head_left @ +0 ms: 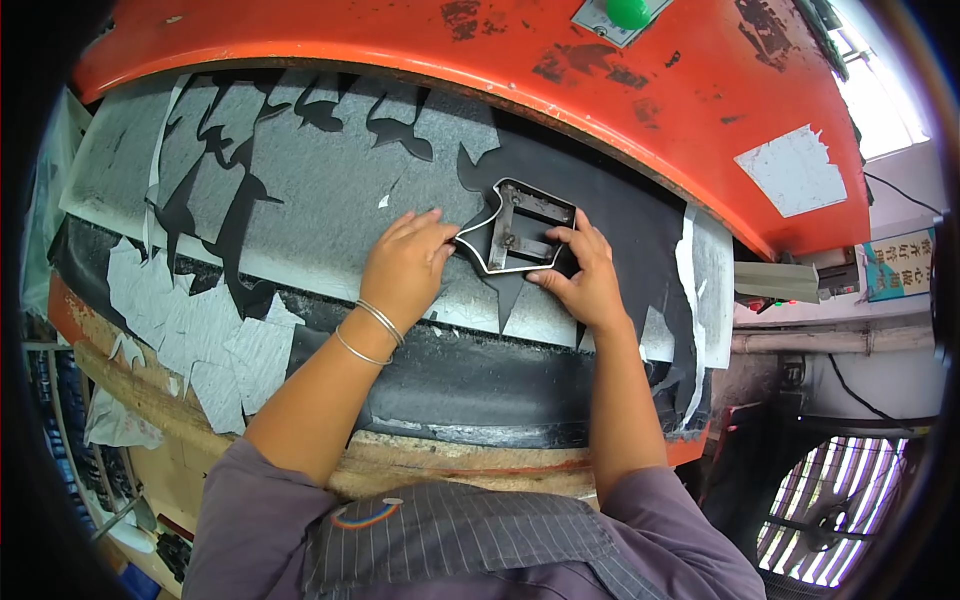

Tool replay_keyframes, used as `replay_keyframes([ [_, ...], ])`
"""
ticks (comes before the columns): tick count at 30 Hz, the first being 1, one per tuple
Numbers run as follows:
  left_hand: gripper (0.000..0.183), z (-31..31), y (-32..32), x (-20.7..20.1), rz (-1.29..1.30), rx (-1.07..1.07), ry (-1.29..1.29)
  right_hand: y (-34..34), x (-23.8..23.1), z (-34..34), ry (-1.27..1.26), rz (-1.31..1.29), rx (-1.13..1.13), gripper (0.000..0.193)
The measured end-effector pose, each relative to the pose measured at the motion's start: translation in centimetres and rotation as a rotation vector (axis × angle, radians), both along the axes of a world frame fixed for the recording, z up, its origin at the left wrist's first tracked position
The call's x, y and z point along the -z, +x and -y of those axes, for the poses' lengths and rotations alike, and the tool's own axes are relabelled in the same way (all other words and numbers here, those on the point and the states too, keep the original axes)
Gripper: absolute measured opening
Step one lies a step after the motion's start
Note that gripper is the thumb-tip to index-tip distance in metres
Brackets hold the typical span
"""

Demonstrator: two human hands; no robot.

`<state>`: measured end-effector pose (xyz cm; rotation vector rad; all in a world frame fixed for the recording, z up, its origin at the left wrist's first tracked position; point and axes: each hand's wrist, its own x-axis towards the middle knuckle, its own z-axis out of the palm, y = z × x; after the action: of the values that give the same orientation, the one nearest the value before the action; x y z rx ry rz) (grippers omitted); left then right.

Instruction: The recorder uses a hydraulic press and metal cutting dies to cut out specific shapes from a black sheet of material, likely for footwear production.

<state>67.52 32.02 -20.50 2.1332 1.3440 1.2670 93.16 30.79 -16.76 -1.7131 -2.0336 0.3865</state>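
A steel cutting die point(495, 228), a shaped metal band with dark crossbars inside, lies on a black sheet of material point(600, 190) right of the board's middle. At its pointed left tip, my left hand point(405, 265) has thumb and fingertips closed on the band. My right hand point(590, 275) grips the right side of the die, the thumb at its lower corner and the fingers bent over the edge. Cut-out gaps in the black sheet run up to the die, with grey board showing through. What lies under my fingertips is hidden.
An orange machine beam point(400, 50) with a green button point(629, 12) overhangs the far side of the grey cutting board point(320, 200). Black offcut strips point(235, 225) hang at left, above torn pale scraps point(215, 340). A fan point(830, 515) stands at lower right.
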Motion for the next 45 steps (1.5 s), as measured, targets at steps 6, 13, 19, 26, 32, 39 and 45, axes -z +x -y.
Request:
replay_keyframes([
  [6,0.031,1.3,-0.6,-1.3,-0.18,-0.004,-0.001,0.1,0.5,-0.4,0.116,0.035,-0.055,0.065],
  [13,0.034,1.1,-1.1,-1.1,-0.182,0.027,-0.015,-0.5,0.8,-0.2,0.119,0.015,-0.052,0.061],
  [19,0.033,0.8,-1.1,-1.0,-0.146,0.055,-0.006,-0.3,0.5,-0.4,0.085,0.022,-0.06,0.06],
  [26,0.034,0.9,-1.2,-1.1,-0.151,0.042,-0.008,-0.2,-0.2,-0.6,0.025,0.06,-0.064,0.066],
  [32,0.048,-2.0,-5.2,-3.3,0.353,-0.089,-0.264,-1.6,-4.0,0.7,0.186,-0.072,0.004,0.09],
  [39,0.035,-12.9,-22.4,-14.2,0.469,-0.687,0.359,-7.6,-15.0,-4.4,0.503,-0.492,0.025,0.055],
  [45,0.038,-15.6,-30.3,-19.7,0.234,-0.531,0.226,-10.1,-19.3,-7.8,0.561,-0.409,0.208,0.031],
])
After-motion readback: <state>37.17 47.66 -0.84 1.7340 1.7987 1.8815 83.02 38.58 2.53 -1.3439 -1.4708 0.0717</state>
